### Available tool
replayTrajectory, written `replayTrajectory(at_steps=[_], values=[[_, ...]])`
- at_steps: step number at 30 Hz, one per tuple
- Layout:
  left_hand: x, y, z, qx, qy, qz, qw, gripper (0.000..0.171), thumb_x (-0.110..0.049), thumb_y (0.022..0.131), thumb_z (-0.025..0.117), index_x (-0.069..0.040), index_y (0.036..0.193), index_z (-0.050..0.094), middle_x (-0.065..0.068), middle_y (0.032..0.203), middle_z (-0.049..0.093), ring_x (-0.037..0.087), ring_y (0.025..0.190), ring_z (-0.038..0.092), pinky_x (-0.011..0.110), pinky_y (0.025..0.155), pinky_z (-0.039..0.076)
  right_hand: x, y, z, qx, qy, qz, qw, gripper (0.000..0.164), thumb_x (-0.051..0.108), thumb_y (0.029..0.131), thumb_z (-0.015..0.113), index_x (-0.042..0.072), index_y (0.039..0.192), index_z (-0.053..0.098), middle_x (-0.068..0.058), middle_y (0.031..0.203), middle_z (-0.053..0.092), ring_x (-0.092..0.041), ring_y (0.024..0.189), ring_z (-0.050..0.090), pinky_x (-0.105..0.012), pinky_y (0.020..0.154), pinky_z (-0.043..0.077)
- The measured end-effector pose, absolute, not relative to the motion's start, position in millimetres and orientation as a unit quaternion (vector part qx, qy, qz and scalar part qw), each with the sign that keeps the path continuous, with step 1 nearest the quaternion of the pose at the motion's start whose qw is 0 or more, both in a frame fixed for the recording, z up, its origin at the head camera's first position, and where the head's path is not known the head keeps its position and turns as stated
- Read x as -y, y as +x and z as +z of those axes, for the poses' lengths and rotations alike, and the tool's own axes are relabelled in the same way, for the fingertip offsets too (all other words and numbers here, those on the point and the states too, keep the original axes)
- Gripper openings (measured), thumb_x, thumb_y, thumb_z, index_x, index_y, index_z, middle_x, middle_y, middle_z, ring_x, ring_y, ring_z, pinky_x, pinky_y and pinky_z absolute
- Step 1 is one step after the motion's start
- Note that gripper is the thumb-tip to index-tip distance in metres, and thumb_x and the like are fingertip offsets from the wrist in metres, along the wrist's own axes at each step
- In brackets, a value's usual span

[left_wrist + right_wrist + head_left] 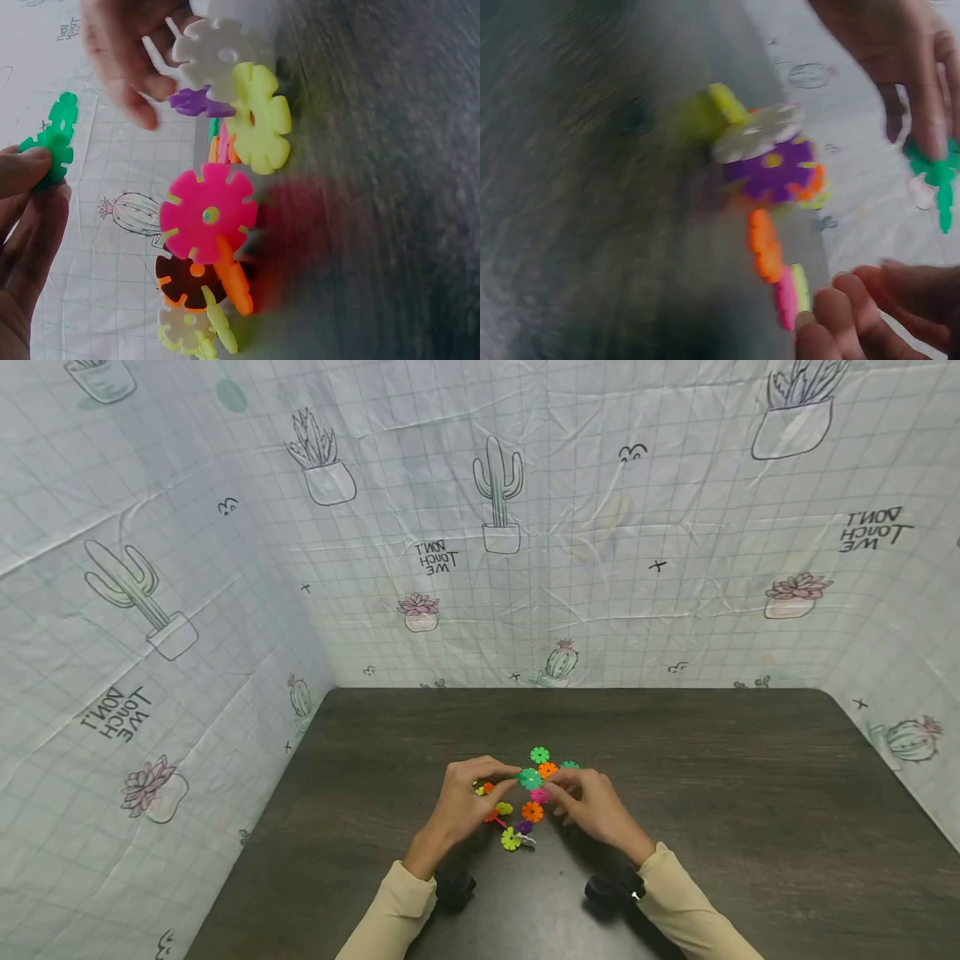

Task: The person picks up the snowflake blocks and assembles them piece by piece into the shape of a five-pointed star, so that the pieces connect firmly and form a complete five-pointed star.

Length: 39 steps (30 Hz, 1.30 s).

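Note:
My left hand (pixel 468 793) pinches a small green notched plastic disc (pixel 530 778) between thumb and fingertips. In the left wrist view this green piece (pixel 58 146) looks like two discs slotted together, held above the table. Opposite it, my right hand (pixel 596 806) hovers with loosely bent fingers near a pink disc (pixel 538 796); no piece shows between its fingertips. Below both hands lies a curved run of joined discs, including an orange one (pixel 532 812), a purple one (pixel 761 176), a white one (pixel 199 60) and a yellow one (pixel 511 839). My left fingers hide part of it.
Just beyond the hands lie another green disc (pixel 539 755) and an orange disc (pixel 547 770). The dark wooden table (pixel 712 760) extends on both sides. A white cloth (pixel 577 527) printed with cacti hangs behind and at the sides.

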<state>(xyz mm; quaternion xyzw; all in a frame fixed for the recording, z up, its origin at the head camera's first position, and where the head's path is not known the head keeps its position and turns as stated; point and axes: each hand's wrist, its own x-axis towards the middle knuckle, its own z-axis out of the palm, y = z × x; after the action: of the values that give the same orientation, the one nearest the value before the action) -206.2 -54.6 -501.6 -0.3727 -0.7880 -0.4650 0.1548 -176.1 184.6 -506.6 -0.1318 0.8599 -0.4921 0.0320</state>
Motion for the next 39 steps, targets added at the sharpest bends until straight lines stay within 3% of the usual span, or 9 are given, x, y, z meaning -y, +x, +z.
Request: replayTrajectory(at_steps=[3,9,17,22,33,39], values=[[55.7,-206.9,-501.2,0.794,-0.364,-0.466,0.140,0.019,-0.014,0.096,0.076,-0.013,0.114,0.080,0.002,0.100,0.079,0.008,0.088,0.073,0.024,0.081,0.062,-181.3,-177.1,-514.0,-0.877,-0.181,-0.444,0.031,0.020,0.014,0.098,0.074,0.001,0.113,0.076,-0.008,0.083,0.074,-0.008,0.062,0.065,-0.023,0.054,0.056],[56.8,-206.5,-500.6,0.804,-0.349,-0.467,0.119,0.026,-0.014,0.098,0.073,-0.019,0.123,0.078,0.002,0.100,0.076,0.008,0.088,0.071,0.026,0.081,0.062,-174.0,-176.9,-522.3,-0.893,-0.225,-0.388,0.012,0.032,0.016,0.087,0.086,0.003,0.115,0.076,0.003,0.077,0.066,0.002,0.062,0.057,-0.019,0.059,0.052],[59.8,-205.7,-497.3,0.807,-0.324,-0.480,0.115,0.034,-0.006,0.098,0.072,-0.019,0.129,0.075,-0.001,0.102,0.072,0.017,0.083,0.073,0.029,0.081,0.064,-173.7,-176.4,-525.7,-0.898,-0.212,-0.386,0.008,0.022,0.014,0.085,0.087,0.006,0.103,0.078,0.004,0.074,0.061,0.003,0.062,0.053,-0.018,0.059,0.050],[63.6,-207.9,-495.6,0.806,-0.309,-0.488,0.131,0.034,-0.004,0.096,0.074,-0.017,0.128,0.075,0.002,0.101,0.074,0.016,0.084,0.072,0.029,0.080,0.064,-176.5,-175.4,-526.3,-0.898,-0.199,-0.393,-0.004,0.024,0.012,0.081,0.090,0.006,0.099,0.075,-0.002,0.080,0.065,0.001,0.065,0.054,-0.019,0.061,0.052],[60.9,-206.6,-496.8,0.812,-0.293,-0.491,0.118,0.025,-0.009,0.093,0.078,-0.012,0.118,0.077,0.005,0.103,0.079,0.015,0.085,0.077,0.026,0.077,0.064,-185.7,-174.2,-519.6,-0.883,-0.138,-0.449,0.011,0.007,0.006,0.093,0.077,0.008,0.095,0.071,-0.003,0.082,0.073,-0.011,0.065,0.068,-0.022,0.059,0.056],[57.7,-206.6,-498.3,0.809,-0.292,-0.499,0.109,0.016,-0.008,0.094,0.078,-0.013,0.109,0.077,0.006,0.098,0.079,0.021,0.080,0.078,0.030,0.075,0.065,-189.4,-172.1,-505.6,-0.873,-0.112,-0.474,-0.019,0.006,0.009,0.093,0.078,0.010,0.096,0.073,-0.002,0.083,0.076,-0.011,0.069,0.070,-0.023,0.063,0.057]])
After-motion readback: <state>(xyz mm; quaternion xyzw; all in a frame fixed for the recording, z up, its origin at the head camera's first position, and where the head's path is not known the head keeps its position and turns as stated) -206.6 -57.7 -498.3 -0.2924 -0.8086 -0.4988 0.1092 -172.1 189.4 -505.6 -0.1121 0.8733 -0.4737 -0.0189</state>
